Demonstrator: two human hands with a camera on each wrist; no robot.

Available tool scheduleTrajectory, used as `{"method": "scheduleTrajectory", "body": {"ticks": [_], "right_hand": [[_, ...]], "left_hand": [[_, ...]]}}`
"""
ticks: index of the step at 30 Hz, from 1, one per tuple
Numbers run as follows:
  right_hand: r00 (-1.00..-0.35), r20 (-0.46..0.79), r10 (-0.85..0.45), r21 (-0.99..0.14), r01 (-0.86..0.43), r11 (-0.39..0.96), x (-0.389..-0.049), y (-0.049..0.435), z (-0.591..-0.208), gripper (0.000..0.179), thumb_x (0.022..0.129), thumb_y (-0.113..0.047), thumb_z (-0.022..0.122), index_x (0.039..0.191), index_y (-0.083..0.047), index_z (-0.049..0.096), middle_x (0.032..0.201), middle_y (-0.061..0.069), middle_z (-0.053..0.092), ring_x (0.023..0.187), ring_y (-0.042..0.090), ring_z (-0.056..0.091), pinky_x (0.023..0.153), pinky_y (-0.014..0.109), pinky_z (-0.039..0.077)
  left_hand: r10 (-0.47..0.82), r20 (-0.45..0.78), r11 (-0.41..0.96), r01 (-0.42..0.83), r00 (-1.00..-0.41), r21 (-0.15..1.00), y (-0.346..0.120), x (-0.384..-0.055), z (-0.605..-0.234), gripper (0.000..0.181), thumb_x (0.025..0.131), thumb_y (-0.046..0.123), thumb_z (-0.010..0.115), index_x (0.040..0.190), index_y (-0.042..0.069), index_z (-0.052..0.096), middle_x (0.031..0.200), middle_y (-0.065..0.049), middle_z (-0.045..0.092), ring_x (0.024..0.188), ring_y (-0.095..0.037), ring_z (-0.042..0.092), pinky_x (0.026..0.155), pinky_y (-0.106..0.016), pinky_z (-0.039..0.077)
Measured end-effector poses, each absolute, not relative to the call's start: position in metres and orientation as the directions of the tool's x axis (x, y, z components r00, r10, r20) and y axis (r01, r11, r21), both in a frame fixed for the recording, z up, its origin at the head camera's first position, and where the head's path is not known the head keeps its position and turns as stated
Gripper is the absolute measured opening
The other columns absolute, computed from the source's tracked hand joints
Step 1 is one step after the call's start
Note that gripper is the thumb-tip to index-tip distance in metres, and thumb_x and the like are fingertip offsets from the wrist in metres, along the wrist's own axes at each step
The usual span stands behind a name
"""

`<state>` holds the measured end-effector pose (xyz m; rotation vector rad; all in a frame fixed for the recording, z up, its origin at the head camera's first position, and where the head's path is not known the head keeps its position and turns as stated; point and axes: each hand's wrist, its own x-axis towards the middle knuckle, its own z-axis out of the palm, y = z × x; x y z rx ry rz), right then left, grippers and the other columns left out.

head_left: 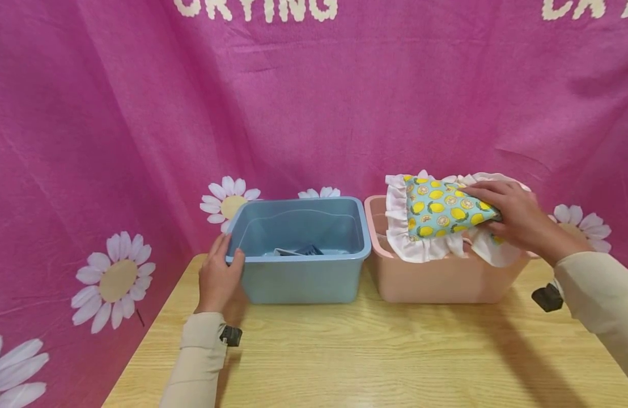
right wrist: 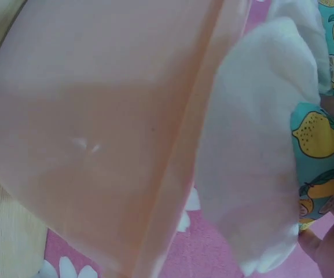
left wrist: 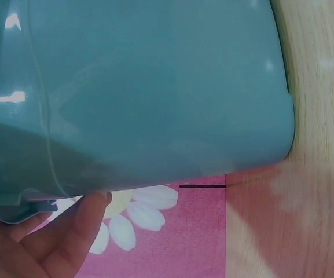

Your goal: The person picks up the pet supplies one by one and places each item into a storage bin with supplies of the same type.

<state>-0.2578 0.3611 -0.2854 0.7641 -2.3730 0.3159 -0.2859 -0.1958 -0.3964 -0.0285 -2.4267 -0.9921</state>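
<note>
My left hand [head_left: 218, 280] grips the front left corner rim of a blue plastic bin [head_left: 301, 282], its thumb and fingers at the rim in the left wrist view. Low inside that bin lies a small dark blue and white item [head_left: 308, 250], mostly hidden by the front wall. Over the pink plastic bin [head_left: 441, 283], my right hand [head_left: 523, 218] holds a lemon-print cushion [head_left: 433, 207] by its right side, the fabric bunched in its grasp. The cushion's white ruffle [right wrist: 259, 127] hangs beside the pink rim in the right wrist view.
Both bins stand side by side at the back of a wooden table [head_left: 365, 357]. A magenta cloth [head_left: 314, 113] with white daisies and lettering hangs behind and to the left. Clear material [head_left: 382, 241] shows at the left inside the pink bin.
</note>
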Motion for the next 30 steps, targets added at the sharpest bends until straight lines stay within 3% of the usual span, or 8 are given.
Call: {"method": "scheduleTrajectory", "body": {"ticks": [13,21,25,30], "right_hand": [[-0.661,0.602,-0.448,-0.032,-0.581,0.813,-0.273,0.355,-0.309,0.073,0.057,0.002,0.086,0.125,-0.010,0.062,0.125,0.018,0.057,0.116,0.047,0.044,0.083,0.064,0.032],[-0.768,0.477,-0.428,-0.059,-0.513,0.856,-0.277,0.350,-0.315,0.071,0.068,0.002,0.081,0.133,-0.013,0.057,0.133,0.017,0.053,0.121,0.045,0.039,0.085,0.067,0.031],[-0.768,0.463,-0.443,-0.026,-0.511,0.859,-0.281,0.349,-0.317,0.068,0.070,-0.001,0.079,0.133,-0.012,0.057,0.132,0.017,0.053,0.119,0.046,0.041,0.083,0.069,0.034],[-0.750,0.455,-0.480,0.028,-0.527,0.849,-0.286,0.347,-0.318,0.068,0.070,-0.006,0.083,0.133,-0.012,0.058,0.130,0.017,0.057,0.119,0.044,0.046,0.089,0.067,0.038]], "left_hand": [[-0.169,0.473,0.723,0.218,-0.865,0.656,-0.196,-0.285,-0.399,0.055,0.095,0.033,0.050,0.145,0.011,0.044,0.153,-0.007,0.037,0.133,-0.038,0.041,0.106,-0.060,0.032],[-0.171,0.471,0.723,0.214,-0.865,0.657,-0.195,-0.285,-0.400,0.055,0.095,0.035,0.050,0.145,0.012,0.045,0.153,-0.006,0.037,0.133,-0.038,0.041,0.106,-0.060,0.032],[-0.166,0.474,0.729,0.217,-0.865,0.650,-0.195,-0.286,-0.399,0.056,0.095,0.035,0.049,0.146,0.012,0.044,0.153,-0.007,0.037,0.133,-0.038,0.041,0.106,-0.059,0.032],[-0.166,0.477,0.729,0.218,-0.863,0.649,-0.196,-0.286,-0.397,0.056,0.096,0.037,0.048,0.146,0.011,0.044,0.153,-0.007,0.036,0.134,-0.037,0.040,0.107,-0.058,0.033]]}}
